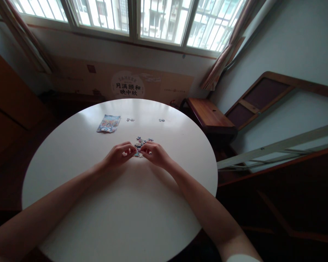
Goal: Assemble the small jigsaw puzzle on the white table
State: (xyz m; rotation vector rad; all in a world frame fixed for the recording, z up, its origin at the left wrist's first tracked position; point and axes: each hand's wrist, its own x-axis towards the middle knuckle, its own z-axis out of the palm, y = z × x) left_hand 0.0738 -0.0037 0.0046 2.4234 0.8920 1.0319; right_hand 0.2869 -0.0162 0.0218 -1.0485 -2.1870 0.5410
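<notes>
A small heap of jigsaw puzzle pieces (142,141) lies mid-table, some dark blue, some pale. At its left edge my left hand (122,150) is closed in a pinch, fingertips on a puzzle piece. My right hand (153,151) comes in from the other side, thumb and fingers also pinched on a piece. The two sets of fingertips almost meet over the near part of the heap. Fingers partly cover the pieces, so their shapes are hard to make out.
All this rests on a round white table (120,214). Beyond my hands are a colourful picture packet (108,123), a few joined puzzle pieces (130,120) and another small cluster (161,120). A wooden stool (211,114) stands past the table's right edge, below the window.
</notes>
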